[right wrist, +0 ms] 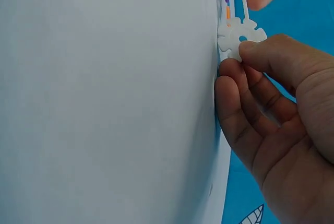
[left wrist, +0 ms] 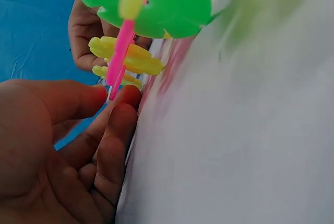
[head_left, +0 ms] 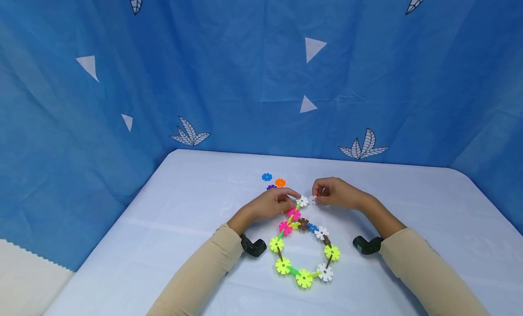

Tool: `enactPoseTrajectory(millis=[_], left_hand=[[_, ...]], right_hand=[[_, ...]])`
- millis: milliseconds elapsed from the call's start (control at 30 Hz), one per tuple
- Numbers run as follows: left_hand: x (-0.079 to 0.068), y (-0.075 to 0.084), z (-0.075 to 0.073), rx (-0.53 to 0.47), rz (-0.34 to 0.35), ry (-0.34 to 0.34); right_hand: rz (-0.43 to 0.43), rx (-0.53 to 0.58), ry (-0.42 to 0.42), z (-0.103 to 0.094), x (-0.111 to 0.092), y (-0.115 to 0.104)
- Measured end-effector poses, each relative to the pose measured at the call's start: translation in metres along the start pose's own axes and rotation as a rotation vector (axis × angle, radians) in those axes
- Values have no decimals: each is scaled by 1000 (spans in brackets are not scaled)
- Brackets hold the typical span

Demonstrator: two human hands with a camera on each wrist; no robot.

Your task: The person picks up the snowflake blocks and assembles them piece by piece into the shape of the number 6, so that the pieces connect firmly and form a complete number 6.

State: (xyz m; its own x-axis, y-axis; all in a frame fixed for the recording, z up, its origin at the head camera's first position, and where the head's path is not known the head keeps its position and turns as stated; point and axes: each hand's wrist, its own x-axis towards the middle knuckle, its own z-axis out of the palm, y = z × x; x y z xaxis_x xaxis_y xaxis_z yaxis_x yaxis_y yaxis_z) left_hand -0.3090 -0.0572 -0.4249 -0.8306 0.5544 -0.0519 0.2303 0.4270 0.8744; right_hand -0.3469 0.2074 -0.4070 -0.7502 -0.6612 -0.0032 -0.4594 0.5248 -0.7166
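A chain of plastic snowflake discs lies looped on the table, with lime discs [head_left: 304, 278], white discs [head_left: 325, 272], a brown disc [head_left: 303, 224] and pink discs [head_left: 285, 228]. My left hand [head_left: 271, 204] grips the chain's far end between thumb and index finger, beside a pink disc [head_left: 294, 214] and a white disc [head_left: 303, 201]. Seen from the left wrist, the pink disc [left wrist: 120, 54] stands edge-on at the fingertips. With thumb and fingers, my right hand [head_left: 339, 193] pinches another white disc [right wrist: 235, 35], whose edge meets the chain's end white disc.
Beyond the left hand lie a loose blue disc [head_left: 267, 176], an orange disc [head_left: 280, 182] and a purple disc [head_left: 271, 187], partly covered by that hand. The white tabletop [head_left: 184, 184] ends at a blue curtain [head_left: 253, 80] behind.
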Motion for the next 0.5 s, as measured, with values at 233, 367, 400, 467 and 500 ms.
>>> enactPoseTrajectory(millis=[233, 367, 400, 467, 500], left_hand=[[-1, 1, 0, -42, -13, 14], [0, 1, 0, -61, -15, 19], [0, 0, 0, -63, -15, 20], [1, 0, 0, -66, -17, 22], [1, -1, 0, -69, -18, 22]], right_hand=[[-67, -64, 19, 5, 1, -6], [-82, -95, 26, 6, 1, -9], [-78, -102, 29, 6, 1, -9], [-64, -110, 34, 6, 1, -10], [-53, -111, 36, 7, 1, -11]])
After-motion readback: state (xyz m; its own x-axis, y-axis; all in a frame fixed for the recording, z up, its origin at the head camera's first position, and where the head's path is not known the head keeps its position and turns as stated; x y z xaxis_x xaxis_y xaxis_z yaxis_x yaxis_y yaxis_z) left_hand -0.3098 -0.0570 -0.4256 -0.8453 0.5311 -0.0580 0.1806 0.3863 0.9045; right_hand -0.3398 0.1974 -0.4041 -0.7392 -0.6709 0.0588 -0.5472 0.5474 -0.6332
